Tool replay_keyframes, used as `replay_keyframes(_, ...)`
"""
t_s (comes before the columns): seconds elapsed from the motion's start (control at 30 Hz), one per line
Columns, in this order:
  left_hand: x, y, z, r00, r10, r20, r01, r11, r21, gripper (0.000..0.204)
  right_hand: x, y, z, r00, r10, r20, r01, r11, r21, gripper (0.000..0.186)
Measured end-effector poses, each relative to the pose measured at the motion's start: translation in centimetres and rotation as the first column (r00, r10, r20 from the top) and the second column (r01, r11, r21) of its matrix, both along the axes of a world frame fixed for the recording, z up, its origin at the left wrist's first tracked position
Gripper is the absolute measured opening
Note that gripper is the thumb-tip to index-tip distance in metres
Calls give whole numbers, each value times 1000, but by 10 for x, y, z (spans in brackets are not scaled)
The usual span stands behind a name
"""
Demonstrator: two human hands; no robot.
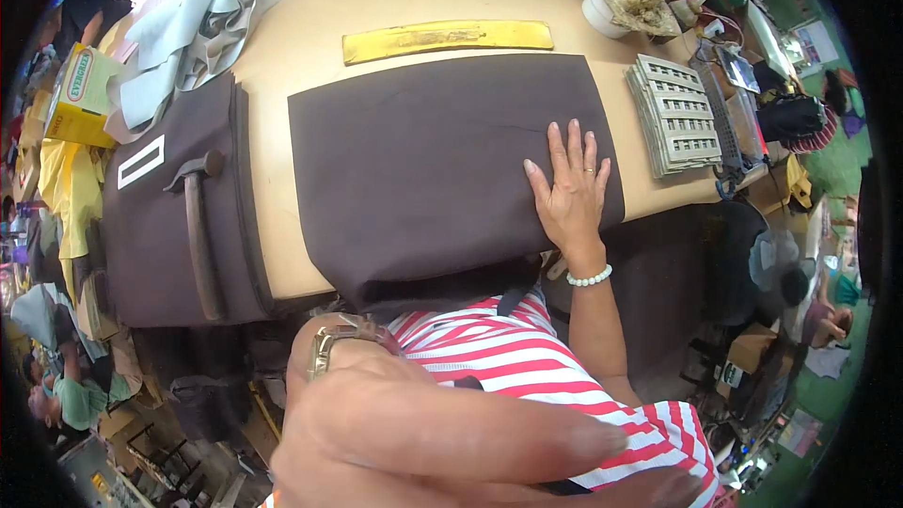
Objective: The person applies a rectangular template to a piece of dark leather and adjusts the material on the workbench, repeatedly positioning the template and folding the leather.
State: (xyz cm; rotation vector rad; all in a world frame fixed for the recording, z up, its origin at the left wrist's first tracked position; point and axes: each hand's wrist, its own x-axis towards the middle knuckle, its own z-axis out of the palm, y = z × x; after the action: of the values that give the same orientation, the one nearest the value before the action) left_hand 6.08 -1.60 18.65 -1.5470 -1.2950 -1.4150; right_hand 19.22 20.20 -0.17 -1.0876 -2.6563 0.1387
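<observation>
My right hand (572, 190) lies flat on a dark brown sheet of material (423, 160), near its right edge. Its fingers are spread and it wears a ring and a pale bead bracelet (590, 276). The sheet's near edge hangs over the table edge towards my striped shirt. Close to the camera, my left hand (423, 423) fills the lower middle, a watch (329, 343) on its wrist. Its visible fingers stretch to the right, slightly apart, with nothing seen in them; the rest runs out of the picture. Beyond the sheet is a worn yellow strip (447, 39).
On the left, a hammer (198, 226) and a white rectangular frame (141, 162) rest on stacked dark brown pieces (141, 254). Grey scraps (165, 47) and a yellow box (83, 94) lie behind. Slotted cards (675, 113) and a white tub (607, 14) stand on the right.
</observation>
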Motion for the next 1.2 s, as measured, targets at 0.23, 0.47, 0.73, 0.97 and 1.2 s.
replay_keyframes(0.23,2,-20,-3,998,51,-38,-47,995,90,20,0,0,-2,1000,-6,17,6,1000,11,61)
replay_keyframes(0.47,7,-28,-7,979,186,-78,-180,980,80,23,1,0,-2,1000,-2,13,2,1000,-1,60)
replay_keyframes(0.73,17,-4,-25,970,227,-88,-238,959,-156,43,5,-1,1,999,26,24,-25,999,-23,60)
replay_keyframes(0.97,-26,54,-126,948,265,175,-85,743,-664,16,19,-4,10,999,-26,44,30,997,-75,57)
replay_keyframes(1.2,-11,58,-183,915,402,39,-151,429,-891,55,-100,57,20,908,308,-283,-297,951,84,41)
